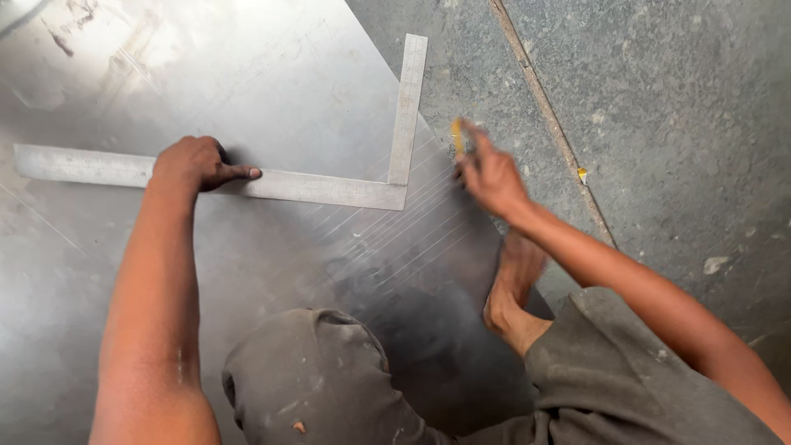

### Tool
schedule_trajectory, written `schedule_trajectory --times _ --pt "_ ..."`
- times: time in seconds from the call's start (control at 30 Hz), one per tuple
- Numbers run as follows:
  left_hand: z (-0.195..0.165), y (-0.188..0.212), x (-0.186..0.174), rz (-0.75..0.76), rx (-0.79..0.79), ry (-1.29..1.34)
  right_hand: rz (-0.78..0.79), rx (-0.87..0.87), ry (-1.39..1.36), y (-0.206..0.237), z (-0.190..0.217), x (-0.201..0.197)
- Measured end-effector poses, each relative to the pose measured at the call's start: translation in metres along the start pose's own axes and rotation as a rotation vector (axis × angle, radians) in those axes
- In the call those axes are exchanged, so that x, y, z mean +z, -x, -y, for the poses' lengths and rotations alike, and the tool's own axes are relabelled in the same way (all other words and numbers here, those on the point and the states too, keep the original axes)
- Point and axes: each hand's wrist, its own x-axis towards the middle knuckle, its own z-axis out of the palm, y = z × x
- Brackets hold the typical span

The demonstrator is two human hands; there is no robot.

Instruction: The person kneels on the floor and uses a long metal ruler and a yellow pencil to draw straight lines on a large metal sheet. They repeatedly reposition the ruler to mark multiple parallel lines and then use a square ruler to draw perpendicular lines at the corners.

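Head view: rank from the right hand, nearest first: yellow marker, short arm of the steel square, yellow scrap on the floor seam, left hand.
1. Yellow marker: held in the right hand, at its fingertips.
2. Short arm of the steel square: just left of it, on the metal sheet.
3. Yellow scrap: to the right, on the floor seam.
4. Left hand: far left, pressing on the square's long arm.

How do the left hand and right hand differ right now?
The left hand presses flat on the steel square; the right hand pinches a small yellow marker. The left looks sharp, the right motion-blurred. The left is over the metal sheet, the right at its edge.
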Motion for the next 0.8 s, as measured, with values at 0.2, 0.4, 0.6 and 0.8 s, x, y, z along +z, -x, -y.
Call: schedule_trajectory --times 0.2,0.4,0.6,0.8 --pt "-0.002 -0.002 -0.003 0.046 0.002 -0.076 -0.251 -0.119 0.173 -0.032 -0.026 -0.067" --pt "0.007 0.009 0.031 -0.072 -0.019 0.026 -0.333 -0.555 0.233 -0.081 -0.06 -0.015" --pt "-0.031 0.136 0.118 -0.394 -0.023 0.497 -0.281 -0.5 0.367 -0.086 -0.083 0.004" --pt "-0.136 0.278 0.216 -0.692 -0.394 0.691 -0.291 -0.539 0.435 -0.09 -0.085 0.011"
